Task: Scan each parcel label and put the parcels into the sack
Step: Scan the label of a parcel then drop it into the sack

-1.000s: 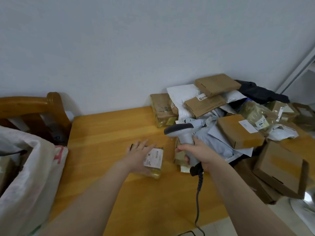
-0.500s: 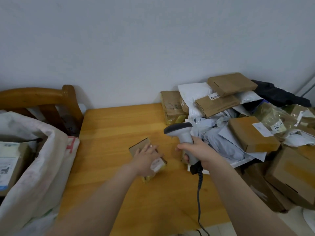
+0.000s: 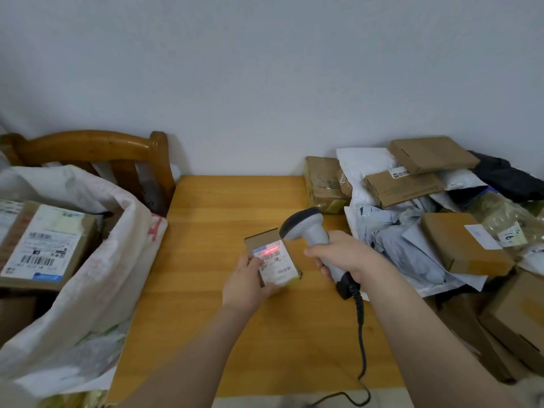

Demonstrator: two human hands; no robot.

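My left hand (image 3: pixel 245 285) holds a small cardboard parcel (image 3: pixel 275 262) tilted up above the wooden table (image 3: pixel 223 213), its white label facing me. A red scan line lies across the barcode at the label's top. My right hand (image 3: pixel 347 257) grips a grey handheld scanner (image 3: pixel 309 231), its head just right of the parcel and aimed at the label. The white sack (image 3: pixel 97 260) stands open at the left, with a labelled box (image 3: pixel 41 245) inside it.
A heap of cardboard boxes (image 3: pixel 459 248) and grey and white mailer bags (image 3: pixel 403 240) covers the table's right side and spills over its edge. A wooden chair back (image 3: pixel 97 148) rises behind the sack. The scanner's black cable (image 3: pixel 362 343) runs off the front edge.
My left hand has lifted the small parcel off the table and turned its label up. The scanner has come closer to it, and its red line now falls on the barcode.
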